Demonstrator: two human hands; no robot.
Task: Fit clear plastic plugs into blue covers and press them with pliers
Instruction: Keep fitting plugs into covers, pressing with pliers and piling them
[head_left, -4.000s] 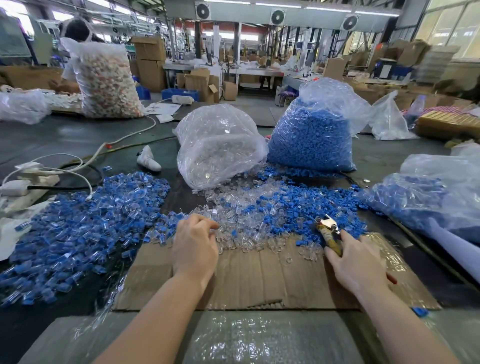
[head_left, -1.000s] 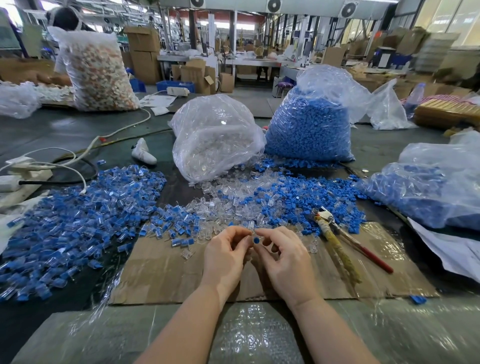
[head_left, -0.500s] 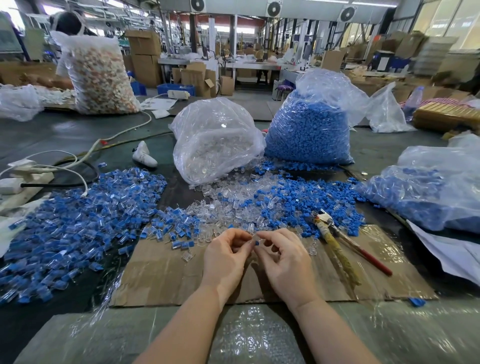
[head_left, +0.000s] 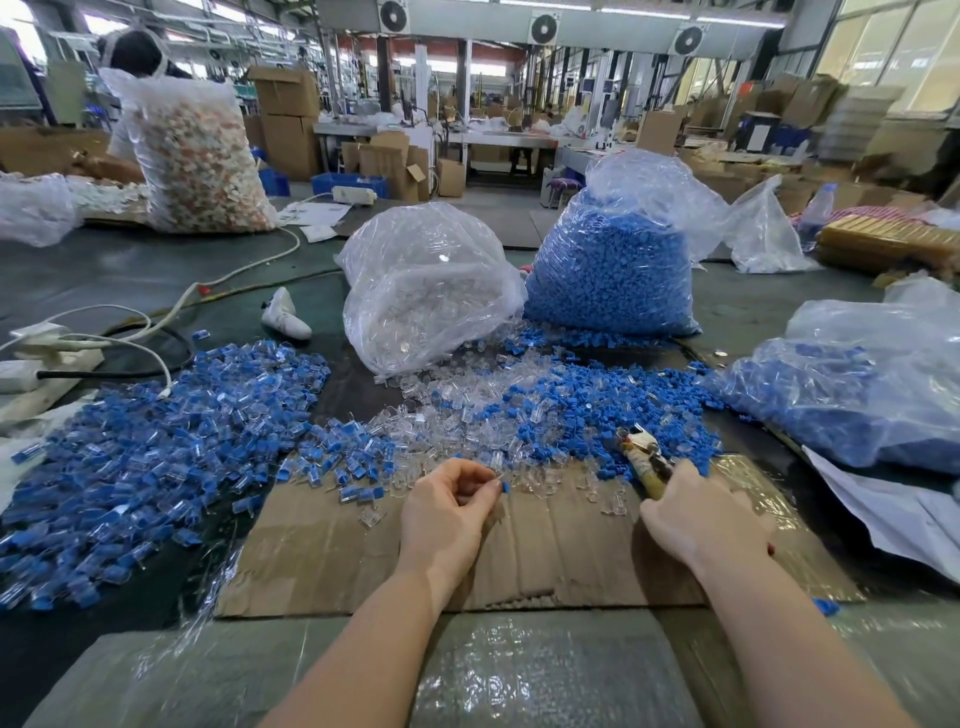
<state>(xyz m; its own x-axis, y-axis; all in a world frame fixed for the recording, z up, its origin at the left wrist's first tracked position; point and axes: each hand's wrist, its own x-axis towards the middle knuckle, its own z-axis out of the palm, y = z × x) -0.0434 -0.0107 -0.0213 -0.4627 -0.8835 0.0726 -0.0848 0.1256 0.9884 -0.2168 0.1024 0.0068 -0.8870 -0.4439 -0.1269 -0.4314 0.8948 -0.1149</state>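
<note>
Blue cover with its clear plug (head_left: 503, 485), pinched at the fingertips of the left hand (head_left: 451, 512), held just above the cardboard sheet (head_left: 545, 551). Left fingers curled in toward the palm, thumb against the small piece. Right hand (head_left: 698, 512) curled over the yellowed handles of the pliers (head_left: 644, 457), metal nose pointing away toward the loose parts, tool low over the cardboard's right side (whether its jaws are apart: cannot tell). Just beyond the hands, a scatter of clear plugs (head_left: 467, 415) mixed with loose blue covers (head_left: 597, 405). To the left, on the dark table (head_left: 130, 270), a broad heap of assembled pieces (head_left: 156, 457), blue and clear together. Farther back, a bag of clear plugs (head_left: 426, 291) beside a bag of blue covers (head_left: 613, 270); at the right, another bag of blue parts (head_left: 852, 395).
</note>
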